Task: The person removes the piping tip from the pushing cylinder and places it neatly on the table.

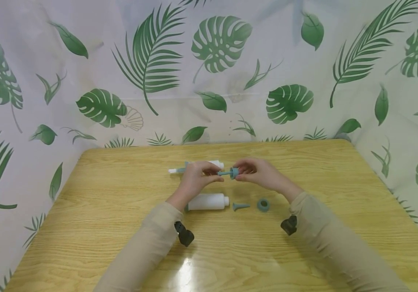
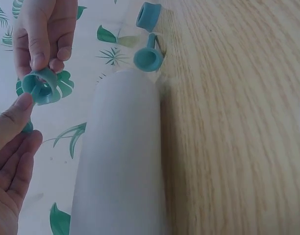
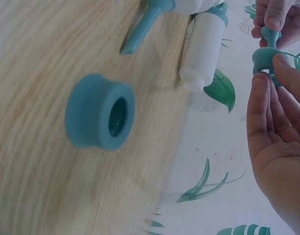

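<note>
Above the table, my left hand [image 1: 196,176] pinches the flared end of a small teal nozzle [image 1: 225,173] between thumb and fingers. A teal screw collar [image 1: 234,173] is held at its rim by the fingertips of my right hand [image 1: 260,174]. In the right wrist view the nozzle's stem [image 3: 271,44] meets the collar [image 3: 263,58]; how far it reaches inside is partly hidden by the fingers. Below the left hand lies a white bottle [image 1: 207,201] on its side. A second nozzle [image 1: 240,206] and a second collar [image 1: 263,205] lie to its right.
Behind the left hand lies another white bottle [image 1: 214,164], partly covered, with a teal fitting and a pale tip [image 1: 173,170] at its left end. The wooden table [image 1: 121,227] meets a leaf-patterned sheet [image 1: 172,121] at the back and sides.
</note>
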A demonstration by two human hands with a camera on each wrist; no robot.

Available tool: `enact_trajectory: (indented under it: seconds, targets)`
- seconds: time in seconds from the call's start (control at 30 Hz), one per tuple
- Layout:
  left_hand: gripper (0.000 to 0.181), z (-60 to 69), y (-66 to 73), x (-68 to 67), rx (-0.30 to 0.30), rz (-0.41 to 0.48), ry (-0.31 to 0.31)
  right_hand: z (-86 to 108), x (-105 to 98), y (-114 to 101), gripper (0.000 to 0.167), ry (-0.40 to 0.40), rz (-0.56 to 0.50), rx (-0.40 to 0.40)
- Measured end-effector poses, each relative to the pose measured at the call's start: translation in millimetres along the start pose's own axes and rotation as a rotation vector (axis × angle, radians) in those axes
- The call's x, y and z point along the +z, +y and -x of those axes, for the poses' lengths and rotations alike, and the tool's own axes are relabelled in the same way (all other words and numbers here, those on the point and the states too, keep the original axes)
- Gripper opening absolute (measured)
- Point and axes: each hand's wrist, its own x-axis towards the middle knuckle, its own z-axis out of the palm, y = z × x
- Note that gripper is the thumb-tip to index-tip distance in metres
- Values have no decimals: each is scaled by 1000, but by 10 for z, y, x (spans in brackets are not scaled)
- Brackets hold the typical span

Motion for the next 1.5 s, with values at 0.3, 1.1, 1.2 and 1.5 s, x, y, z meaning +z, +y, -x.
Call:
enact_trajectory:
  seconds: [0.3, 1.1, 1.2, 1.5]
  targets:
    - [26, -136, -4, 38, -82, -84, -26, 22, -169, 215, 35, 63, 101, 50]
    - [25, -654, -79, 475, -151, -387, -342, -170, -200, 615, 30, -6, 330, 104]
    - [21, -626, -52, 501, -144, -415, -364, -179, -182, 626, 31, -18, 335, 104]
    - [21, -647, -39, 566, -149, -532, -407, -174, -158, 674, 29, -34, 358, 72]
